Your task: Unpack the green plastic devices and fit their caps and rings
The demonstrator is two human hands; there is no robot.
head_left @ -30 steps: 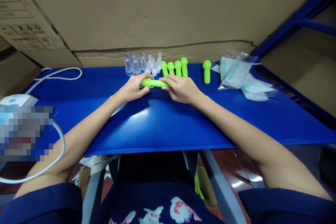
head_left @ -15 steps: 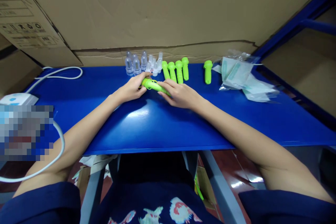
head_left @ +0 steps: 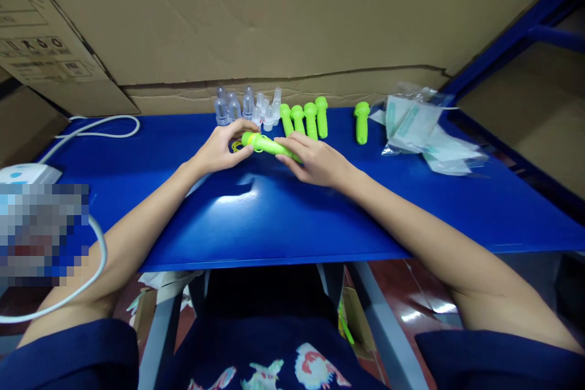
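Note:
A lime-green, torch-shaped plastic piece (head_left: 269,145) with a yellow collar is held level above the blue table. My right hand (head_left: 315,161) grips its narrower end between thumb and fingers. Around its collared end, my left hand (head_left: 223,149) has fingers above and thumb below, touching it. A thin yellow-green cord (head_left: 236,146) loops out beside the left fingers. Just behind the hands, several similar green pieces (head_left: 311,120) lie side by side, and one more green piece (head_left: 362,123) lies apart to the right.
Several clear bottles (head_left: 234,108) and smaller nozzle-topped vials (head_left: 267,116) stand by the cardboard wall (head_left: 283,24). Clear bags with pale papers (head_left: 411,125) lie at right. A white device (head_left: 30,174) with a white cable (head_left: 103,250) sits at left on the blue table (head_left: 292,219).
My left hand has shifted slightly left and its grip has loosened, showing more of the yellow collar and cord. My right hand still holds the green piece.

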